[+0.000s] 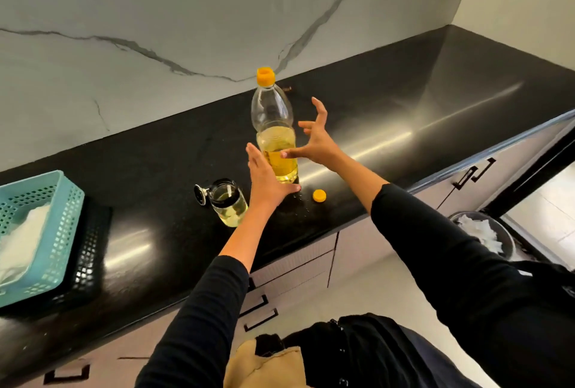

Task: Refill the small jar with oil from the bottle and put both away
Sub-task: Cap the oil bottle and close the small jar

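Loosely, left hand (266, 179) and right hand (320, 142) flank the bottle (271, 110).

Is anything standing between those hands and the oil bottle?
Nothing visible. The left hand and right hand flank the bottle directly; the small jar and yellow cap sit off to the sides.

Uncapped oil bottle (275, 135) upright; open small jar (228, 202) just beside it.
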